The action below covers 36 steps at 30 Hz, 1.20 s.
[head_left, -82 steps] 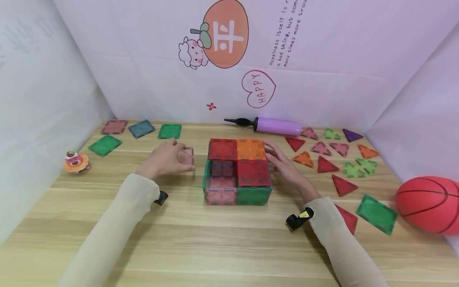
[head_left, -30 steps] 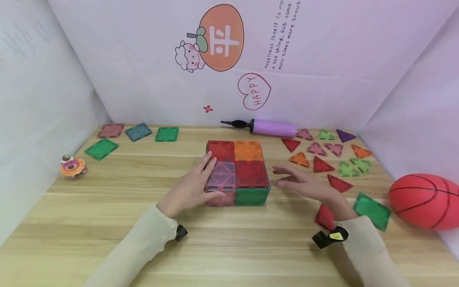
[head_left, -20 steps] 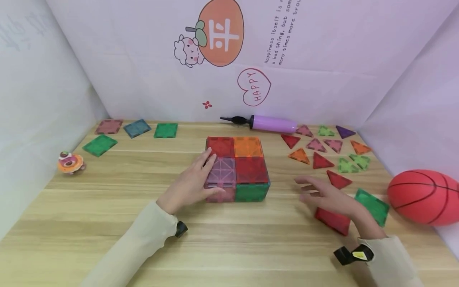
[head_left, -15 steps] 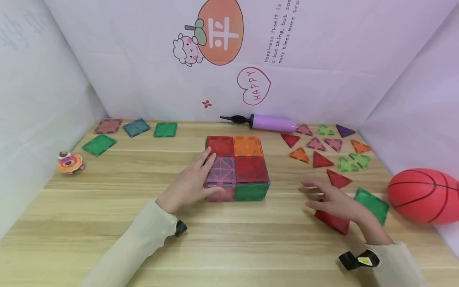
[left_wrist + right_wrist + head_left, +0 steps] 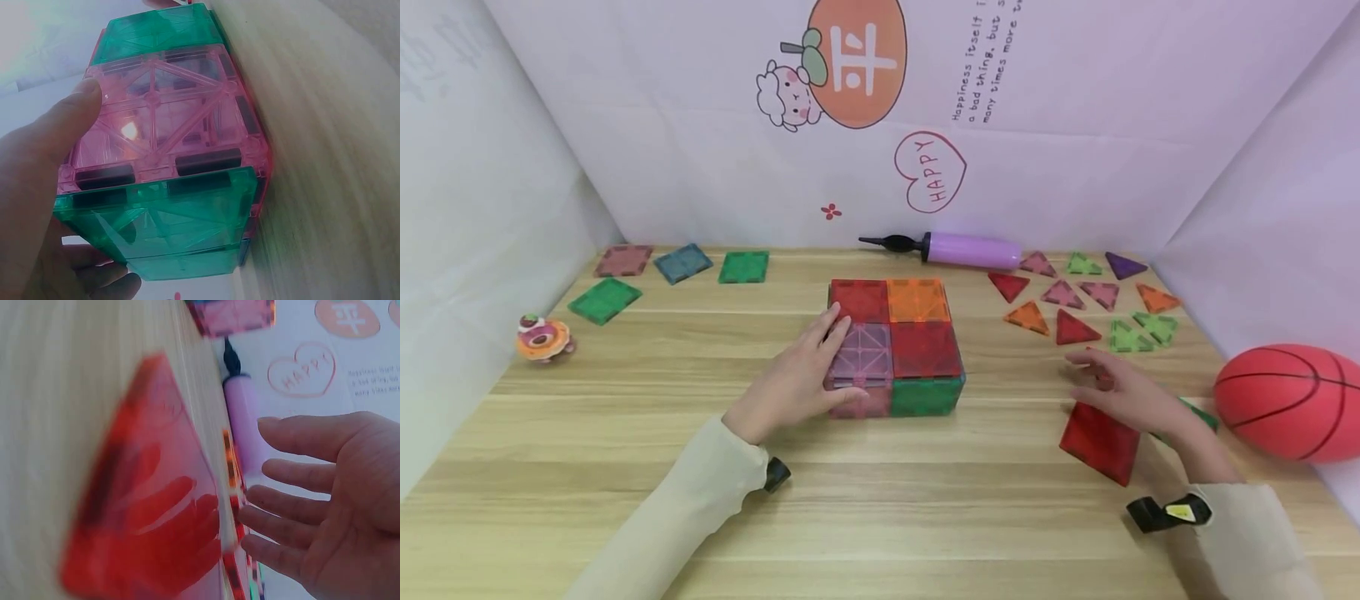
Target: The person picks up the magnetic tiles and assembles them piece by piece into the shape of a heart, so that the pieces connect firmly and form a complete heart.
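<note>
A low box of translucent magnetic tiles (image 5: 925, 350) stands mid-table, its top made of red, orange and pinkish-purple squares. My left hand (image 5: 790, 387) rests against the box's left side, its fingers along the upper left edge and its thumb at the front. In the left wrist view the thumb touches the pink front tile (image 5: 162, 119), beside a green side tile (image 5: 169, 219). My right hand (image 5: 1120, 387) hovers over a large red square tile (image 5: 1101, 446) lying right of the box. Its fingers (image 5: 287, 525) are spread with nothing held; the tile mirrors them.
Small triangle tiles (image 5: 1075, 327) lie scattered at the back right. A red ball (image 5: 1288, 402) and a green tile (image 5: 1198, 414) are at the far right. A purple pump (image 5: 973, 250) lies behind the box. Loose square tiles (image 5: 606, 300) and a toy figure (image 5: 542, 337) sit left.
The pink tile from my left hand now lies on the box's top opening. My right hand has left the box and moved right, over the red square tile. Lately the left hand stays put.
</note>
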Motion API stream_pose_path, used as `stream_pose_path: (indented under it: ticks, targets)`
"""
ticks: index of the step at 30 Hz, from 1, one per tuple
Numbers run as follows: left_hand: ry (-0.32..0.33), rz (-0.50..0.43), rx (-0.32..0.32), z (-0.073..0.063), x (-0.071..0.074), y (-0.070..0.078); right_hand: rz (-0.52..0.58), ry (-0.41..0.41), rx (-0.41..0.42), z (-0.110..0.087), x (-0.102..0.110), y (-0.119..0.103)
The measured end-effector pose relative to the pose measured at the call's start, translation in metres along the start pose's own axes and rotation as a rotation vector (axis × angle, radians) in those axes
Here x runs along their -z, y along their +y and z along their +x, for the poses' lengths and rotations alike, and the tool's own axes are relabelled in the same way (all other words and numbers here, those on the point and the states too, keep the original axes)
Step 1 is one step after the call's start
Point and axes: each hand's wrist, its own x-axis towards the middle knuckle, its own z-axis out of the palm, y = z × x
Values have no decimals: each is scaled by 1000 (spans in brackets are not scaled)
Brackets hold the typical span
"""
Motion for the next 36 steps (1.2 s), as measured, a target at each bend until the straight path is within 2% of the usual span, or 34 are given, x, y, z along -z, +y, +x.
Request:
stream_pose_path:
  ticks: [5, 12, 19, 29, 36]
  targets:
    - [1, -15, 9, 1, 0, 0, -61, 41, -49, 2, 12, 17]
    - [-12, -31, 32, 11, 1, -14, -95, 8, -79, 5, 18, 31]
    - [-15, -83, 58, 19, 3, -27, -133, 2, -174, 5, 18, 35]
    - [-18, -94, 61, 23, 6, -31, -177, -4, -211, 6, 21, 41]
    - [-33, -111, 78, 33, 12, -42, -158, -17, -233, 8, 19, 40]
